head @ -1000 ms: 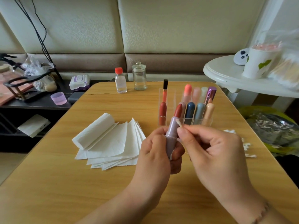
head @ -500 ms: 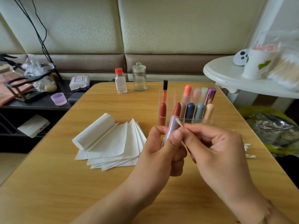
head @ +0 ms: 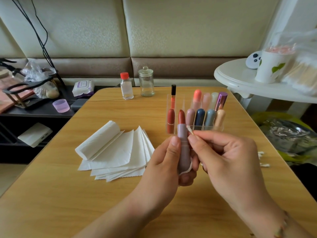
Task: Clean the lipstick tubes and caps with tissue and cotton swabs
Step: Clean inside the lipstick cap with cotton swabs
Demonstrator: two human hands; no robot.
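Note:
My left hand (head: pixel 169 158) grips an uncapped lilac lipstick tube (head: pixel 183 140) upright, its red-brown bullet standing out at the top, with a scrap of white tissue under its base. My right hand (head: pixel 228 157) pinches a cotton swab (head: pixel 190 130), whose white tip touches the tube's rim just right of the bullet. Behind them a clear organizer (head: pixel 217 128) holds several capped lipsticks (head: pixel 199 117) in different colours. A fanned stack of white tissues (head: pixel 118 150) lies on the wooden table (head: pixel 68 194) to the left.
A small red-capped bottle (head: pixel 126 86) and a glass jar (head: pixel 146 82) stand at the table's far edge. Loose cotton swabs (head: pixel 263 158) lie at the right edge. A white side table (head: pixel 240 78) with a paper cup (head: pixel 271 66) stands right; a dark shelf (head: pixel 34 110) with clutter stands left.
My left hand has turned the tube upright so the bullet shows fully. My right hand has shifted the swab tip to the tube's right rim.

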